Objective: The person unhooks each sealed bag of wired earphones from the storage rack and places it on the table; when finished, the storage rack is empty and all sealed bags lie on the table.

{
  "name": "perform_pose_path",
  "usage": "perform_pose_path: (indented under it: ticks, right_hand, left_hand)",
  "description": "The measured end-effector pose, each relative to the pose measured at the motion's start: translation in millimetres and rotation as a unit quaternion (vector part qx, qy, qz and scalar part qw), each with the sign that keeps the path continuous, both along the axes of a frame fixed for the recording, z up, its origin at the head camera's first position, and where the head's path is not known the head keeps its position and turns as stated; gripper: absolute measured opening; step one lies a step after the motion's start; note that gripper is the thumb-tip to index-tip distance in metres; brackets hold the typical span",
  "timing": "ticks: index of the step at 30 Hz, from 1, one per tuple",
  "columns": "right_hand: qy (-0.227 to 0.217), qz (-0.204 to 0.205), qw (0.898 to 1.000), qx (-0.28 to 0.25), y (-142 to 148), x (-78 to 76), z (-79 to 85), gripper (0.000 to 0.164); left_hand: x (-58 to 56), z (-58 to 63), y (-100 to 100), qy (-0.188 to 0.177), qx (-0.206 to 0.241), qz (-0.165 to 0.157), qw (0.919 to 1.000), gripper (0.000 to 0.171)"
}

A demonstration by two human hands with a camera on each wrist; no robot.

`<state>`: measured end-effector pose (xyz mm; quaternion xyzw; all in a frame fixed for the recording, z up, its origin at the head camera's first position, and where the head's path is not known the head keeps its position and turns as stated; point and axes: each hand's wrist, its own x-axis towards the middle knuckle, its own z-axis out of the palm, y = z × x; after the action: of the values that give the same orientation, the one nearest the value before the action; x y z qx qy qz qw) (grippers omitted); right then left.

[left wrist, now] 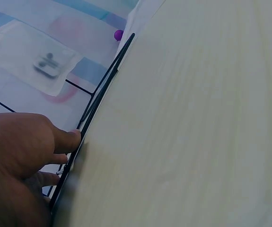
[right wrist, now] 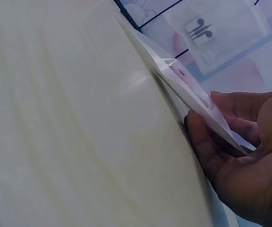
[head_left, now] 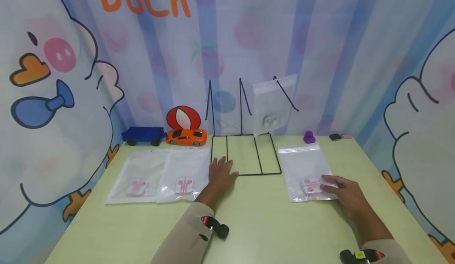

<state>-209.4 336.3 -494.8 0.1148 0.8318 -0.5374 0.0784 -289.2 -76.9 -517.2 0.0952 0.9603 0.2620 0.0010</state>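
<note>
Plastic bag (head_left: 303,168) points lengthwise away, left of your right hand (head_left: 348,197) pinching it. Your spread left hand (head_left: 222,176) touches the rack (head_left: 262,173).

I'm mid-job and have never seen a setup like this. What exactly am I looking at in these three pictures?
There is no machine here, just a person's two bare hands. The wide picture is taken from the head, looking forward and down; the other two are taken from the left and right wrists. On the table stands a wire rack with a hanging bag. Left of it lie two bags, with a blue toy and an orange car behind them. The left hand rests on the rack's base. The right hand pinches the right bag by its edge.
</note>
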Motion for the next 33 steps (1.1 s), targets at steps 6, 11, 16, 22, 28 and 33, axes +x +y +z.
perform_pose_path:
  ticks: [6,11,16,22,28,33]
  right_hand:
    - [0.018,0.024,0.995,0.096,-1.1,1.7,2.0,0.07]
    - [0.03,0.037,0.991,0.127,-1.7,1.0,3.0,0.073]
    - [0.03,0.035,0.988,0.15,-2.0,1.7,1.5,0.074]
    - [0.036,0.029,0.988,0.15,1.6,1.1,3.4,0.076]
    - [0.051,0.001,0.99,0.131,10.9,0.5,10.9,0.077]
    - [0.101,0.019,0.989,0.104,4.1,-10.6,15.7,0.071]
  left_hand:
    - [0.6,-2.6,-0.9,-0.007,-0.001,0.0,1.0,0.058]
    - [0.2,-1.3,-2.2,-0.008,-0.001,0.002,1.0,0.058]
    - [0.8,-1.8,-3.1,-0.011,-0.007,0.004,0.9999,0.058]
    - [1.5,-1.6,-2.4,-0.011,-0.001,0.003,0.9999,0.058]
    - [1.2,0.6,1.8,-0.005,0.001,-0.004,1.0,0.057]
    - [2.8,4.1,0.8,-0.005,0.005,0.003,1.0,0.057]
